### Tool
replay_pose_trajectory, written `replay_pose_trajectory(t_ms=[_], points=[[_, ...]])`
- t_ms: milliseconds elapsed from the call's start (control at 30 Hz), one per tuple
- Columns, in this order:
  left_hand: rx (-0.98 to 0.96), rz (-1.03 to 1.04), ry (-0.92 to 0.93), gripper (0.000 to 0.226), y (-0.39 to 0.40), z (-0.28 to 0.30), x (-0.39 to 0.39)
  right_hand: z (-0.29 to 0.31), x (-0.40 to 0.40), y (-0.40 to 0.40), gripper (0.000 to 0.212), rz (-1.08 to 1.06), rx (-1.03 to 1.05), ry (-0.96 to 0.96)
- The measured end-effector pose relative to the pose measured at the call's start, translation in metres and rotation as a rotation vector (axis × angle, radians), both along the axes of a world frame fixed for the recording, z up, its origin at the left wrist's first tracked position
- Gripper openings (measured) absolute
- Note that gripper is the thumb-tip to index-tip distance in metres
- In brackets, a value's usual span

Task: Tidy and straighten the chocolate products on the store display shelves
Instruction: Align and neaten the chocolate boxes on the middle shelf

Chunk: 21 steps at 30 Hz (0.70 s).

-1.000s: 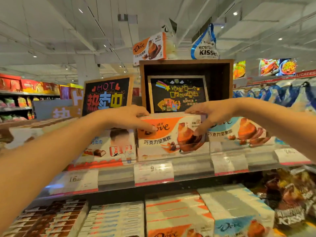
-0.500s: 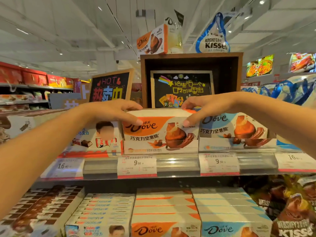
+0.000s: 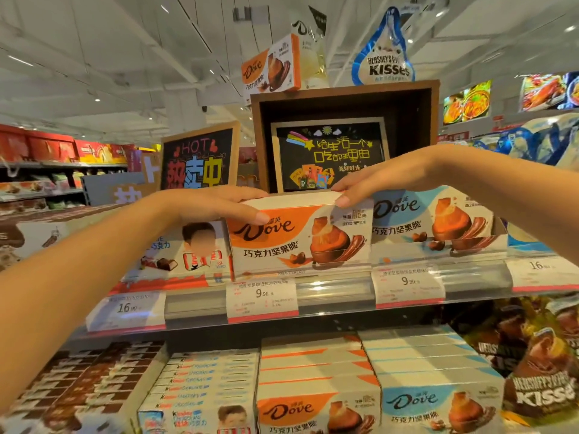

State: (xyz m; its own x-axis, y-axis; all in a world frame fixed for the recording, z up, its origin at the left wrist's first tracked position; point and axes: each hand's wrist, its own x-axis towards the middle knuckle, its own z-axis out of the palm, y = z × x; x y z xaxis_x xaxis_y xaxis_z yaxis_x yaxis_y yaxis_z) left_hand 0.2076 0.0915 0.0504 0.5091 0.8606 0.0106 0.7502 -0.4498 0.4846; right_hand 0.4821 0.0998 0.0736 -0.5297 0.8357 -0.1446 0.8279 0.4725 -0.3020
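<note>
From the head camera, the only view there is, both hands sit at mid-frame on one orange box (image 3: 299,238) of chocolate standing upright at the front of the upper shelf (image 3: 332,291). The left hand (image 3: 213,203) lies over the box's top left corner, fingers reaching across the top and thumb down on the front face. The right hand (image 3: 380,180) clasps the top right corner the same way, thumb tip on the front. With a hand clamped at each end, I'd judge the person is squaring the box so its face lines up with the shelf front and sits above its price tag (image 3: 261,297).

There is little room. On the right the box touches, or nearly touches, the blue box (image 3: 432,223); on the left it stands just beside the white and red box (image 3: 185,252). Any shift sideways would nudge a neighbour. The clear strip along the shelf front stops it sliding out towards me, and behind it rises the brown wooden crate (image 3: 344,98) holding a chalk sign (image 3: 329,155), so the free direction looks to be upwards. Below, in the lower frame, more boxes (image 3: 316,380) lie flat in stacks, well apart from the hands.
</note>
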Motion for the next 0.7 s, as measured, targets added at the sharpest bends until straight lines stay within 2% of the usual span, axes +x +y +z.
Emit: replay_pose_trajectory(t_ms=[100, 300, 433, 533, 567, 667, 700], points=[[0.042, 0.020, -0.003, 0.094, 0.002, 0.000, -0.001, -0.002, -0.004, 0.002, 0.074, -0.028, 0.058, -0.002], [0.072, 0.012, 0.008, 0.101, 0.007, 0.000, -0.004, -0.005, -0.010, 0.003, 0.060, -0.048, 0.109, 0.020], [0.069, -0.009, 0.056, 0.093, 0.005, 0.000, -0.003, -0.005, -0.009, 0.002, 0.070, -0.047, 0.120, 0.031], [0.058, 0.001, 0.072, 0.095, 0.000, 0.001, 0.000, -0.008, -0.008, 0.001, 0.083, -0.055, 0.144, 0.030], [0.053, 0.007, 0.084, 0.094, -0.001, 0.002, 0.001, -0.008, -0.008, -0.001, 0.082, -0.054, 0.140, 0.030], [0.031, 0.056, 0.111, 0.070, -0.005, 0.008, 0.006, -0.009, -0.004, -0.007, 0.075, -0.036, 0.153, 0.079], [0.055, 0.063, 0.110, 0.078, -0.008, 0.011, 0.012, -0.008, 0.000, -0.009, 0.074, -0.033, 0.179, 0.124]])
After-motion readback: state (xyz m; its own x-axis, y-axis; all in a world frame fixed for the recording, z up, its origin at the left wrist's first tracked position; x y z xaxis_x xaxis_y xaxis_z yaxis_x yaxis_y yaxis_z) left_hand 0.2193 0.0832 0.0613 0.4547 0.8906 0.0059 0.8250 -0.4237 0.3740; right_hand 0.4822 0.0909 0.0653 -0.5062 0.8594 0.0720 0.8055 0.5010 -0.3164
